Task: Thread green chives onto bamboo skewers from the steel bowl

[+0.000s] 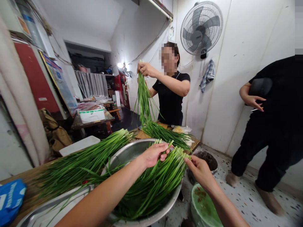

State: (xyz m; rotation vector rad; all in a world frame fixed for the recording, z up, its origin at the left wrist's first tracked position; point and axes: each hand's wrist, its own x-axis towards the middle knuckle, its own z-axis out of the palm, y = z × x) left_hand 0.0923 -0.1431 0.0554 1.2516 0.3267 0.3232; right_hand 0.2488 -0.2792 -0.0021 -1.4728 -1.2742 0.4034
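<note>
A large metal basin (165,206) holds a heap of long green garlic chives (151,186), their pale cut ends toward the right. My left hand (158,154) is closed around a few chive stalks above the basin, pale ends showing past the fingers. At the basin's right rim, my right hand (197,164) pinches pale chive ends between thumb and fingertips. Another long pile of chives (94,157) lies on the wooden table left of the basin. Behind the basin, more chives (165,132) rest on the table.
Across the table a person (171,94) in black holds up a hanging bunch of chives. Another person (272,110) stands at right. A green bucket (196,201) stands on the floor below my right arm. Metal tray (26,220), blue packet (10,198) and white tray (79,145) are at left.
</note>
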